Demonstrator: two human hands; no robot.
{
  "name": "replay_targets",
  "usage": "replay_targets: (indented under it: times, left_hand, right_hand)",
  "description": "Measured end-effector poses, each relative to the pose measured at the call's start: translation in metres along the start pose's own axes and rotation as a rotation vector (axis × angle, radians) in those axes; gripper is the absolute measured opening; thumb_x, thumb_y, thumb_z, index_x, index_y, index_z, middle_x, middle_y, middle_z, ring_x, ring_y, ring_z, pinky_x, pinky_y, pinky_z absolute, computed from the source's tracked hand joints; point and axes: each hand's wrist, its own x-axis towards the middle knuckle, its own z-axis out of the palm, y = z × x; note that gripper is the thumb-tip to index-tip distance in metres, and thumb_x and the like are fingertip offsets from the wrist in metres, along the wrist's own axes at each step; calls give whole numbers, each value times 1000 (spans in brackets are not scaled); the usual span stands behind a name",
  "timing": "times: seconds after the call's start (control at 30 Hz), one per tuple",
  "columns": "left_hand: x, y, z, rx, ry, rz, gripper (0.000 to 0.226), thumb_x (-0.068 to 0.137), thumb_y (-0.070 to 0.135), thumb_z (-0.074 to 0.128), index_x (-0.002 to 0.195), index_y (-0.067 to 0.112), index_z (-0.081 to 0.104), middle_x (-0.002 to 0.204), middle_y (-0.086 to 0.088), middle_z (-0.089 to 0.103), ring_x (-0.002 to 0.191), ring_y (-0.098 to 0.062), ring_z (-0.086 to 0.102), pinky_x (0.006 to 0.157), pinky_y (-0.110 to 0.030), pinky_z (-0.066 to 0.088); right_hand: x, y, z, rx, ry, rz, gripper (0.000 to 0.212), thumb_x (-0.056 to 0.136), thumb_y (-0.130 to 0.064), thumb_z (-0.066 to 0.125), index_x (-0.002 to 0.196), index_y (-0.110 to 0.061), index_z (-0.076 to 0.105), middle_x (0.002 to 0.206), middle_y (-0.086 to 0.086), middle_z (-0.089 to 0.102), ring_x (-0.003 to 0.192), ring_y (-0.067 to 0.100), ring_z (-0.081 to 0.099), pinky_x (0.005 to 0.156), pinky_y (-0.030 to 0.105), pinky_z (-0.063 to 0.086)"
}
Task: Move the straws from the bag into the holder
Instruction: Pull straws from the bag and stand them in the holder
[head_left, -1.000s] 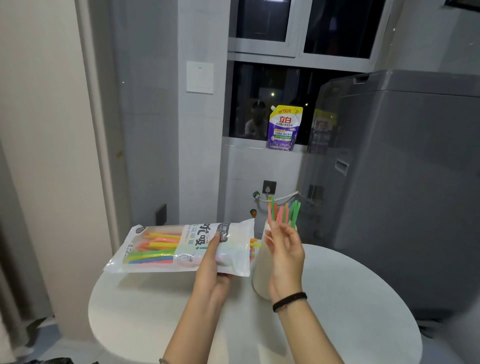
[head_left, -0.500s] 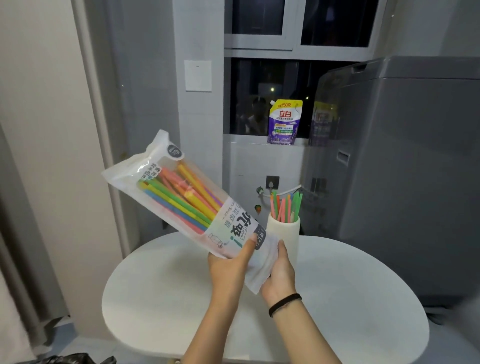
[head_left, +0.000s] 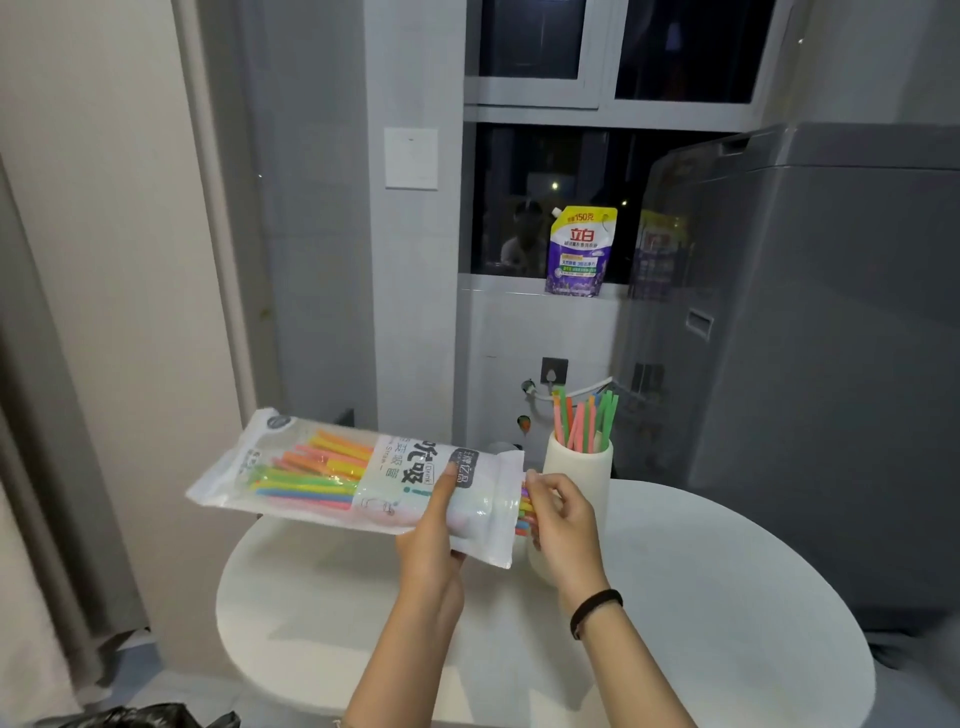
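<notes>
Tilted steeply up a moment ago, the straw bag (head_left: 358, 480) is now level in the left hand (head_left: 434, 540) above the desk (head_left: 701, 623), straw ends (head_left: 523, 512) poking out where the right hand's (head_left: 563, 525) fingers (head_left: 540, 491) pinch them, beside the part-filled holder (head_left: 576, 478).

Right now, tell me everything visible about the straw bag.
The straw bag is a clear and white plastic pouch with printed lettering, holding orange, yellow, green, blue and pink straws. It lies roughly level above the white table. The left hand grips it near its open right end, where the right hand pinches straw tips sticking out.
</notes>
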Motion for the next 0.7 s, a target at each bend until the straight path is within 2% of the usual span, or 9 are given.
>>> replay_targets:
  times: [0.1, 0.2, 0.27, 0.33, 0.47, 0.53, 0.57, 0.67, 0.7]
  left_hand:
    - [6, 3, -3, -93, 3, -103, 50, 83, 23, 70, 130, 15, 56, 124, -8, 67, 115, -29, 62, 100, -59, 44]
    - [11, 7, -7, -167, -27, -143, 46, 86, 23, 67, 129, 13, 54, 119, -9, 68, 102, -29, 67, 95, -64, 45]
    - [14, 7, -9, -210, -27, -149, 42, 87, 21, 66, 126, 14, 54, 110, -9, 70, 86, -27, 70, 83, -65, 51]
    - [15, 6, -9, -250, -16, -159, 41, 86, 19, 67, 124, 15, 52, 103, -9, 71, 74, -25, 72, 67, -61, 56]
    - [12, 2, -5, -273, -16, -192, 40, 88, 16, 65, 125, 16, 51, 95, -8, 71, 60, -21, 73, 46, -49, 57]
    - [10, 0, -2, -270, -34, -207, 38, 88, 16, 64, 124, 16, 52, 93, -8, 73, 63, -21, 73, 46, -45, 56]
    - [9, 0, -2, -267, -50, -213, 37, 88, 16, 64, 124, 17, 53, 91, -8, 74, 66, -23, 73, 47, -46, 56]
    - [8, 0, -2, -261, -62, -206, 41, 88, 16, 65, 127, 15, 53, 94, -8, 74, 75, -25, 72, 53, -49, 58]
    - [9, 0, -2, -261, -52, -201, 44, 87, 16, 65, 129, 15, 52, 98, -8, 72, 80, -25, 70, 63, -53, 59]
  right_hand:
    - [5, -6, -9, -12, 13, -68, 21, 93, -21, 55, 84, -2, 58, 70, 3, 65, 55, 2, 59, 50, 11, 41]
    - [10, -11, -21, 18, 75, -121, 19, 93, -15, 54, 75, -8, 55, 52, -9, 52, 45, 3, 45, 46, 13, 35]
    - [13, -13, -28, 70, 166, -140, 21, 93, -15, 53, 72, -12, 53, 48, -9, 46, 44, 7, 37, 45, 17, 32]
    - [14, -14, -34, 171, 231, -130, 19, 92, -15, 55, 74, -14, 54, 45, -11, 46, 41, 6, 34, 40, 15, 30]
    - [13, -14, -34, 194, 110, -3, 9, 87, -21, 63, 78, -20, 63, 55, -8, 53, 45, 4, 44, 44, 16, 36]
    - [12, -14, -33, 214, 48, 57, 9, 85, -21, 65, 77, -19, 64, 55, -6, 54, 43, 3, 46, 45, 18, 38]
    - [12, -14, -33, 235, 69, 61, 10, 85, -21, 65, 76, -18, 62, 53, -5, 53, 41, 4, 44, 44, 18, 37]
    - [13, -17, -38, 341, 255, 0, 18, 87, -19, 64, 70, -16, 56, 48, -7, 50, 38, 4, 42, 37, 16, 34]
    - [14, -18, -40, 394, 302, -26, 20, 87, -19, 64, 69, -17, 55, 46, -8, 50, 39, 4, 42, 36, 16, 34]
